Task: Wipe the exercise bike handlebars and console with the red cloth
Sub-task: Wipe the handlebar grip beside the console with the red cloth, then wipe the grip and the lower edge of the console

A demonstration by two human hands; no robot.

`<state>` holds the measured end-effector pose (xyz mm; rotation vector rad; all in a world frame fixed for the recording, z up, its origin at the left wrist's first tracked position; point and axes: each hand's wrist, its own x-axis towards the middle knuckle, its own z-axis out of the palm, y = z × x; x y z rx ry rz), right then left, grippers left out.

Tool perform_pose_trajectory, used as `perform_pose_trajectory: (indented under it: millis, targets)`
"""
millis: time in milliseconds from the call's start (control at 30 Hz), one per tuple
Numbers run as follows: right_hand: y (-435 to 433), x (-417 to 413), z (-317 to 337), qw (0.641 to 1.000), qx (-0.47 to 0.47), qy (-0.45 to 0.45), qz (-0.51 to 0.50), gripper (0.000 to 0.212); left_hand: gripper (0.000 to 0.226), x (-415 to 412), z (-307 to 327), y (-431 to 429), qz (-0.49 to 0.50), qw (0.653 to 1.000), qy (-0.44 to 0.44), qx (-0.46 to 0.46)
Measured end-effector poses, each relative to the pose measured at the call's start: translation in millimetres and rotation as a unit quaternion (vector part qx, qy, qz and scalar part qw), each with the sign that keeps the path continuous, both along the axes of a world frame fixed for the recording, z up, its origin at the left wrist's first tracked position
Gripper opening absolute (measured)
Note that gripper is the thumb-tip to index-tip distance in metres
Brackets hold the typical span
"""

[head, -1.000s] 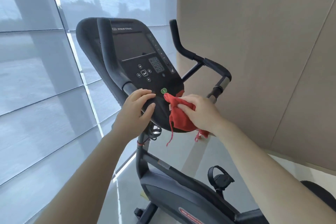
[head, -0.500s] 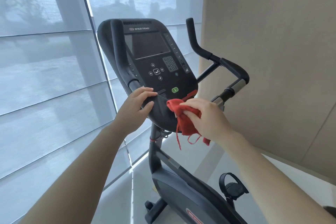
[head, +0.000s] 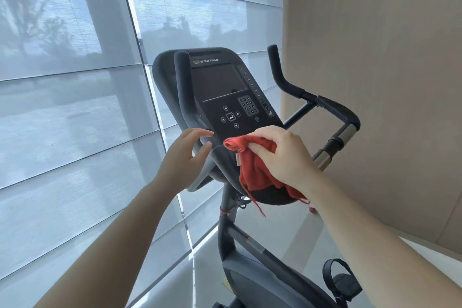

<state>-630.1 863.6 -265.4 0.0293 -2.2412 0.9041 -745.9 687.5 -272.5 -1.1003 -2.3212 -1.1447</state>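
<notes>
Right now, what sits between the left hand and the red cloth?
Head view: only the dark lower edge of the console separates the left hand from the red cloth, which the right hand grips.

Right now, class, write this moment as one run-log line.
step: wiping | right hand: grips crumpled red cloth against lower edge of black bike console | left hand: open, beside console

The left forearm (head: 112,232) and right forearm (head: 375,232) both reach forward and up toward the console (head: 220,87). The left hand (head: 183,157) is at the console's lower left edge, fingers loosely spread and lightly bent, holding nothing. The right hand (head: 282,155) lies over the console's lower edge, knuckles up, fingers curled round a bunched red cloth (head: 255,172).
</notes>
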Motion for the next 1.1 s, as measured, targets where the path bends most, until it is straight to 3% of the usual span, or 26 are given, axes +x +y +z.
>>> perform_pose_trajectory:
  millis: [133, 200, 300, 400, 500, 733, 933, 1100]
  targets:
    - [-28.9, -30.7, 7.9, 0.999, -0.004, 0.042, -0.009, 0.011, 0.024, -23.9, 14.6, -24.7, 0.019, 1.0, -0.002, 0.015]
    - [-40.2, -44.9, 8.9, 1.0, 0.01, 0.021, -0.015, 0.016, 0.024, -33.0, 19.4, -30.2, 0.018, 1.0, -0.005, 0.018]
    - [-43.5, -48.8, 4.9, 0.998, 0.024, -0.057, -0.025, 0.031, 0.023, -39.0, 22.1, -27.1, -0.024, 1.0, -0.013, 0.011]
    - [-32.0, -35.8, -0.8, 0.995, 0.026, -0.079, -0.058, 0.056, 0.021, -33.0, 19.6, -13.6, -0.094, 0.996, -0.007, -0.004]
    - [-15.9, -19.7, -6.7, 0.993, 0.007, -0.101, -0.067, 0.067, 0.029, -20.7, 13.3, 4.5, -0.135, 0.989, 0.038, -0.052]
    - [13.8, 3.7, -16.8, 0.993, -0.005, -0.1, -0.055, 0.057, 0.051, -11.2, -0.7, 24.7, -0.102, 0.981, 0.083, -0.14]
    - [21.4, 6.5, -16.9, 0.995, -0.009, -0.089, -0.039, 0.049, 0.035, -7.8, -1.4, 30.4, -0.073, 0.986, 0.102, -0.114]
    - [14.7, -4.8, -10.5, 0.996, -0.012, -0.08, -0.022, 0.045, 0.034, -8.9, 2.7, 26.3, -0.063, 0.988, 0.117, -0.084]
